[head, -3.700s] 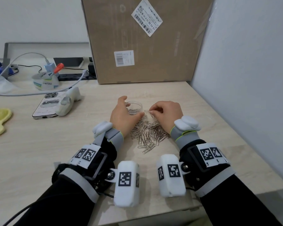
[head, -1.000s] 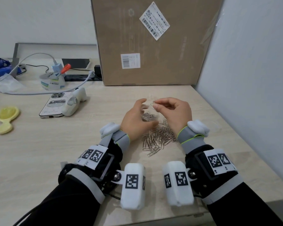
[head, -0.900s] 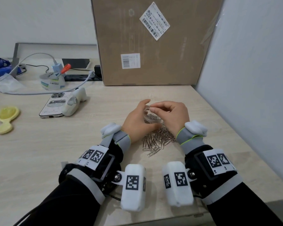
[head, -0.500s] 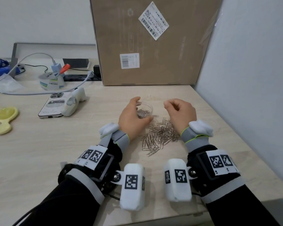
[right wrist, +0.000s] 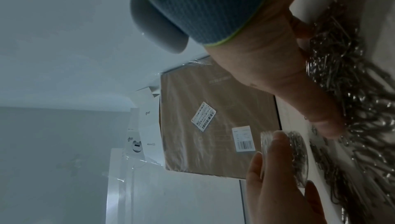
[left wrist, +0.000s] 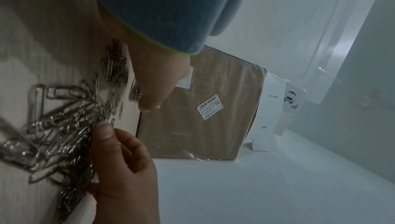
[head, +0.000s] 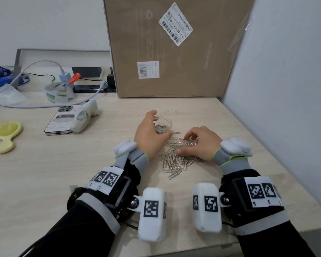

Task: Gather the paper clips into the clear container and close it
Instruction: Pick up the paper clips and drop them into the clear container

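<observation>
Two hands are in the lower middle of my head view. At the left of the frame I see a yellow brush (head: 6, 135) and a phone (head: 62, 119) on the table (head: 44, 173). Near the centre, my left hand (head: 149, 136) curls around the clear container (head: 164, 124), which stands open with some clips inside. Just right of it and below, the heap of paper clips (head: 176, 158) lies on the table. My right hand (head: 200, 143) rests on the heap with bent fingers; I cannot tell if it pinches a clip. A cardboard box (head: 174, 47) stands at the upper centre.
</observation>
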